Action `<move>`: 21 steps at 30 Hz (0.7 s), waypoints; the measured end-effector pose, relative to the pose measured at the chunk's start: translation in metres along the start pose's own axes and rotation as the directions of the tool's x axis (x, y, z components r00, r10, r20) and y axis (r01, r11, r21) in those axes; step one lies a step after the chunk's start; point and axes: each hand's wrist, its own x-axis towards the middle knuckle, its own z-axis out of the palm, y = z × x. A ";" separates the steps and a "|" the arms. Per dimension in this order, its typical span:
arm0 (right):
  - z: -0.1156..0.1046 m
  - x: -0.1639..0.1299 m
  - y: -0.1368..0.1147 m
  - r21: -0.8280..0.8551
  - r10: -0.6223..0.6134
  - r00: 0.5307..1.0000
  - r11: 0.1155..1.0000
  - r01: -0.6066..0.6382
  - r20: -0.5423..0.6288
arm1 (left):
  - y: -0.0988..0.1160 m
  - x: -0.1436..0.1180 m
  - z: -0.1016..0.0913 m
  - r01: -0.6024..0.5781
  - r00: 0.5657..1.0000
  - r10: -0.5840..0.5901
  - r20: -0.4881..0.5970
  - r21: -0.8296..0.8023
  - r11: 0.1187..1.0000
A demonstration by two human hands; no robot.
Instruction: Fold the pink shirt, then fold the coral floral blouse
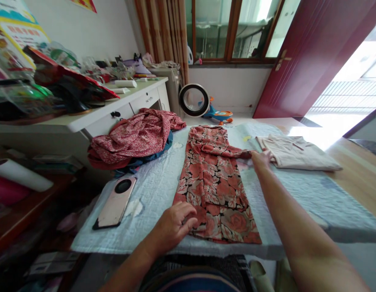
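Observation:
A floral garment (218,182) in rust red, black and beige lies flat in a long folded shape, with one sleeve (233,152) stretched out to the right. At the end of that sleeve, my right hand (263,157) is closed on the fabric. My left hand (177,223) rests on the garment's lower left edge, fingers loosely curved and thumb apart from them. Under the garment spreads a pale blue quilted cloth (154,211). Just beyond my right hand lies a folded cream garment (300,153).
A heap of clothes (136,138), red patterned on top, sits at the back left. A phone (116,202) lies at the left edge. Farther left stands a cluttered white desk (115,109). Behind are a round white and black ring (194,100), a blue ride-on toy (218,114) and a red door (297,56).

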 end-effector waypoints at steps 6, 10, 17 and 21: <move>0.022 -0.010 -0.026 -0.416 -0.154 0.987 0.895 0.163 0.056 | -0.017 0.019 -0.012 -0.031 0.991 0.043 -0.128 0.095 0.995; 0.027 0.003 -0.027 -0.542 -0.201 0.969 0.804 0.246 0.141 | -0.032 0.031 -0.024 -0.012 0.988 0.032 -0.150 0.130 0.991; 0.025 0.029 -0.016 -0.676 -0.093 0.925 0.656 0.335 0.368 | -0.072 0.096 -0.060 0.010 0.987 0.028 -0.159 0.232 0.973; 0.024 0.035 -0.015 -0.686 -0.052 0.917 0.647 0.333 0.396 | -0.105 0.161 -0.080 0.050 0.988 -0.002 -0.157 0.307 0.950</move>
